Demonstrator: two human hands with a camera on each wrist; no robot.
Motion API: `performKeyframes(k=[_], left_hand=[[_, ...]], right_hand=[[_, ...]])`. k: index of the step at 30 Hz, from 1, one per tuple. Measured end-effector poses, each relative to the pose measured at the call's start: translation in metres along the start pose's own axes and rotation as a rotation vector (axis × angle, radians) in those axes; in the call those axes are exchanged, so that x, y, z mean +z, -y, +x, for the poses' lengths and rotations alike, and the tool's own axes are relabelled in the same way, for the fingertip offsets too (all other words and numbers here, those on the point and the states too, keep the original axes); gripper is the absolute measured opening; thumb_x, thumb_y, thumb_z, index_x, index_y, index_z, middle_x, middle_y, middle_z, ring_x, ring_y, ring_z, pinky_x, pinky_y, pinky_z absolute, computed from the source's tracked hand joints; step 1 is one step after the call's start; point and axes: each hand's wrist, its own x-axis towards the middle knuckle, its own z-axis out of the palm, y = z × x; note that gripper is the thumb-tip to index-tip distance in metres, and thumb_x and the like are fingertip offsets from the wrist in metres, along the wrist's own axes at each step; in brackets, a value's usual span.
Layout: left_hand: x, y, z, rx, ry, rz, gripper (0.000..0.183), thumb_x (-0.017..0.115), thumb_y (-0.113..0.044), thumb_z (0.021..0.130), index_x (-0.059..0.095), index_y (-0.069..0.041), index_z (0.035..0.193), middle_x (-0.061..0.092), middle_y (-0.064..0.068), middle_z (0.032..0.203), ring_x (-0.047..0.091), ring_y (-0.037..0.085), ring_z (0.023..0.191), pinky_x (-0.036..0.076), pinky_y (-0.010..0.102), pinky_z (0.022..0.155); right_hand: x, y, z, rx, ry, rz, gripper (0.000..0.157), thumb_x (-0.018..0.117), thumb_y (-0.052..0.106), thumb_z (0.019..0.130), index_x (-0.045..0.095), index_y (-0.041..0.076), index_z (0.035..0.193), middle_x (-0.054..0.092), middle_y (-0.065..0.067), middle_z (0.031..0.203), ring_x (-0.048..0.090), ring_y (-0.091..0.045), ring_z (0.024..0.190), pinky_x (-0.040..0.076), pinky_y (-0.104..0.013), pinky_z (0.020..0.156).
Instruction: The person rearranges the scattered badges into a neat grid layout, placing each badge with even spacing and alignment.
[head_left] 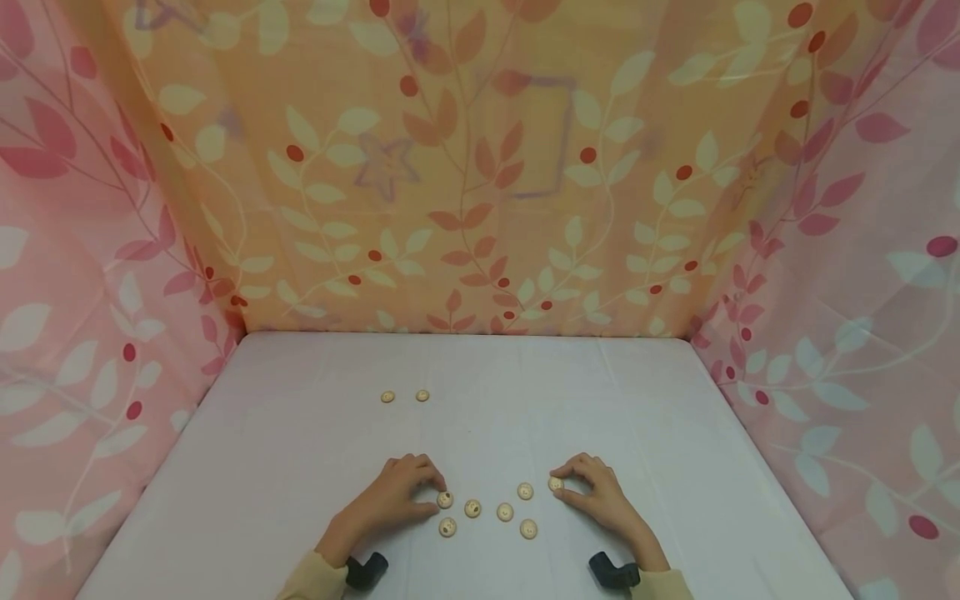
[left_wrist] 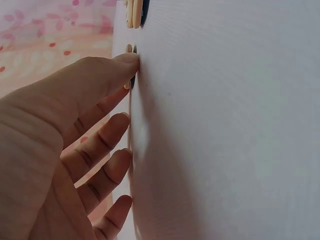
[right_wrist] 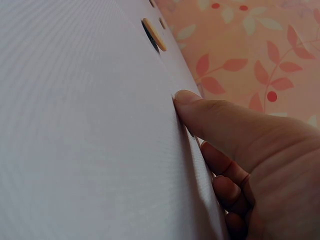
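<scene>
In the head view my left hand [head_left: 393,493] pinches a small round tan disc [head_left: 446,500] by its edges between thumb and fingers, on the table. Its rim [left_wrist: 129,48] peeps past the thumb in the left wrist view. Opposite it, my right hand [head_left: 600,498] pinches another tan disc [head_left: 556,483] between thumb and forefinger; in the right wrist view the thumb [right_wrist: 215,112] mostly hides it. Between the hands lie several like discs, among them one with a dark mark [head_left: 472,508], a plain-looking one [head_left: 505,512] and a lower left one [head_left: 447,527].
Farther back on the white table [head_left: 600,400] two more discs lie side by side, a left one [head_left: 387,397] and a right one [head_left: 423,396]. Leaf-patterned curtains enclose the table: orange behind [head_left: 465,167], pink at left [head_left: 67,333] and right [head_left: 862,333].
</scene>
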Motion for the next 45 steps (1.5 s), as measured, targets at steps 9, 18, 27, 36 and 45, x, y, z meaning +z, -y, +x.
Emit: performKeyframes(k=[9,18,27,36,45], left_hand=[[0.0,-0.002,0.005,0.005,0.001,0.044,0.016,0.071,-0.039,0.077,0.06,-0.033,0.088,0.052,-0.021,0.091,0.046,0.003,0.088,0.034,0.04,0.088],[0.0,-0.001,0.007,-0.001,0.033,0.034,0.018,0.07,-0.042,0.076,0.057,-0.034,0.086,0.051,-0.021,0.089,0.045,0.002,0.086,0.032,0.041,0.089],[-0.002,-0.004,0.007,-0.017,0.037,0.024,0.019,0.071,-0.041,0.075,0.058,-0.033,0.086,0.053,-0.02,0.09,0.047,0.003,0.088,0.033,0.042,0.09],[-0.004,0.0,0.005,-0.044,0.011,0.01,0.019,0.072,-0.041,0.075,0.058,-0.033,0.085,0.054,-0.021,0.087,0.048,0.002,0.085,0.033,0.042,0.091],[-0.009,0.015,0.003,-0.055,-0.039,0.035,0.018,0.073,-0.039,0.074,0.06,-0.033,0.084,0.054,-0.021,0.087,0.048,0.002,0.085,0.037,0.042,0.087]], right_hand=[[0.0,-0.001,0.0,-0.02,-0.012,-0.001,0.024,0.077,0.032,0.072,0.067,0.035,0.094,0.058,0.022,0.093,0.046,-0.004,0.086,0.028,-0.034,0.08],[0.0,0.001,0.0,-0.014,-0.005,0.0,0.024,0.077,0.034,0.072,0.067,0.034,0.094,0.058,0.022,0.094,0.046,-0.004,0.087,0.028,-0.034,0.08],[0.0,0.0,0.0,-0.005,-0.012,-0.014,0.024,0.077,0.033,0.072,0.067,0.034,0.094,0.058,0.022,0.094,0.046,-0.004,0.088,0.028,-0.034,0.079],[0.0,0.001,0.0,0.003,-0.009,-0.008,0.025,0.077,0.031,0.072,0.067,0.033,0.094,0.059,0.021,0.094,0.046,-0.004,0.088,0.028,-0.033,0.079],[0.0,0.0,0.0,0.025,0.008,-0.002,0.025,0.077,0.033,0.072,0.067,0.036,0.094,0.058,0.023,0.094,0.046,-0.004,0.089,0.028,-0.034,0.081]])
